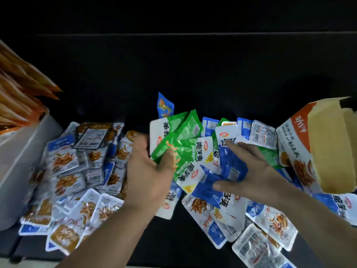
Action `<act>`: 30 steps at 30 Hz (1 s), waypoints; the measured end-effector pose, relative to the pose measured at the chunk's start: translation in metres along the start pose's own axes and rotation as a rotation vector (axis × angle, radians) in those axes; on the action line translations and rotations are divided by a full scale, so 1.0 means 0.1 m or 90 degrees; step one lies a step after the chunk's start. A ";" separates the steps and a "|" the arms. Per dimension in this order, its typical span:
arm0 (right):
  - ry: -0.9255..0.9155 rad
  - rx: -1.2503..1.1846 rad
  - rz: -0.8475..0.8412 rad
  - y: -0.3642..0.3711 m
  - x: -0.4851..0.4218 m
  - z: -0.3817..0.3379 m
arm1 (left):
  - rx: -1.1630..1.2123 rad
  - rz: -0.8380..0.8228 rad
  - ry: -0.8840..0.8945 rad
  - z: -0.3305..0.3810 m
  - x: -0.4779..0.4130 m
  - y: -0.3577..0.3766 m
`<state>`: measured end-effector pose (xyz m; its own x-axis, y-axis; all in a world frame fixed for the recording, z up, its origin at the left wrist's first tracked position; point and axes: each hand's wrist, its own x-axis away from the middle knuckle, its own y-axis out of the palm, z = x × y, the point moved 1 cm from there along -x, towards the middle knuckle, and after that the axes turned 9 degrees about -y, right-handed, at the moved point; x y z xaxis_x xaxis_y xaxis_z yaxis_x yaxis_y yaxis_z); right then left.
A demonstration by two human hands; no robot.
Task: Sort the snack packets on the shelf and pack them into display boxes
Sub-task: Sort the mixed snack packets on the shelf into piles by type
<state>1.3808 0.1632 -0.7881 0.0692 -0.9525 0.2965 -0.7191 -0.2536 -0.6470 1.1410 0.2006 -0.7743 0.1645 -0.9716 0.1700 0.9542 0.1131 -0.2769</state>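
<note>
Snack packets lie heaped on a dark shelf. My left hand [149, 167] grips a bunch of green packets [181, 151] at the middle, thumb on top. My right hand [255, 171] lies spread over blue packets [231, 167] just right of them, fingers straight and thumb out. A pile of blue-and-white packets [77, 167] covers the left side, and more of them [241, 225] lie at the lower right. An open cardboard display box [318, 147] lies tipped on the right.
A white bin [23, 151] holding orange packets [17, 93] stands at the far left. One blue packet [165, 105] sticks up behind the green ones. The back of the shelf is dark.
</note>
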 end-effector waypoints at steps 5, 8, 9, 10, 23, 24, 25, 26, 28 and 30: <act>-0.033 -0.284 0.142 -0.07 0.10 -0.19 | 0.021 -0.063 -0.009 0.04 0.18 0.24; -0.020 -0.216 0.117 0.02 0.09 -0.19 | 0.059 -0.034 0.014 0.22 0.11 0.26; -0.006 -0.187 0.099 0.05 0.08 -0.17 | 0.064 -0.019 0.026 0.29 0.08 0.24; 0.006 -0.156 0.083 0.07 0.09 -0.11 | 0.072 -0.005 0.035 0.34 0.05 0.21; 0.026 0.022 0.236 0.00 0.26 0.07 | 0.082 -0.218 -0.152 -0.23 0.35 0.85; -0.001 0.117 0.214 0.04 0.26 0.08 | 0.047 -0.222 -0.124 -0.28 0.32 0.91; -0.036 0.176 0.186 0.10 0.24 0.11 | 0.014 -0.220 -0.091 -0.30 0.28 0.96; -0.054 0.201 0.148 0.15 0.24 0.13 | -0.031 -0.218 -0.056 -0.30 0.24 1.01; -0.046 0.208 0.084 0.22 0.22 0.24 | -0.194 -0.225 0.010 -0.27 0.19 1.09; -0.044 0.216 0.091 0.22 0.18 0.33 | -0.406 -0.218 0.048 -0.24 0.14 1.09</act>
<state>1.3887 0.1351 -0.8200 0.0392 -0.9886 0.1455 -0.4554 -0.1473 -0.8780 1.2414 0.1944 -0.8244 -0.1573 -0.9448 0.2873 0.6143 -0.3214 -0.7206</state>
